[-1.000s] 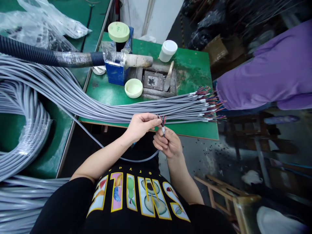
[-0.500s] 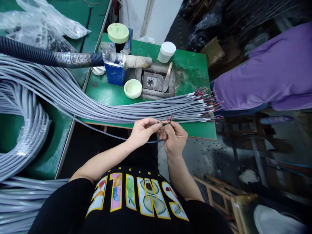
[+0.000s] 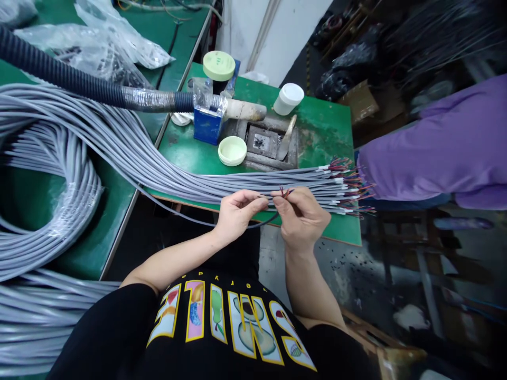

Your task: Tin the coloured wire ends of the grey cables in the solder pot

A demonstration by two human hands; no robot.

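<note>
My right hand [image 3: 304, 217] is closed around the stripped end of a grey cable [image 3: 264, 224]. Several thin dark red and dark wires [image 3: 284, 193] poke up above its thumb and forefinger. My left hand [image 3: 238, 215] is closed in a pinch just to the left, its fingertips pointing at the right hand; what sits in the pinch is too small to make out. The cable loops below both hands and runs left to the big bundle of grey cables [image 3: 186, 177]. That bundle lies across the green table behind my hands, its ends showing white sleeves and coloured wires [image 3: 348, 182].
On the green table [image 3: 328, 124] stand a white tub [image 3: 289, 98], a pale green lid [image 3: 232, 151], a blue box [image 3: 207, 125] and a solder pot [image 3: 263, 143] with a scraper [image 3: 287, 138]. A black hose [image 3: 99, 92] crosses from the left. A person in purple [image 3: 443, 142] is at right.
My right hand has moved right, away from the left hand, so the gap between them is wider. The whole view has shifted a little, with the table now further right.
</note>
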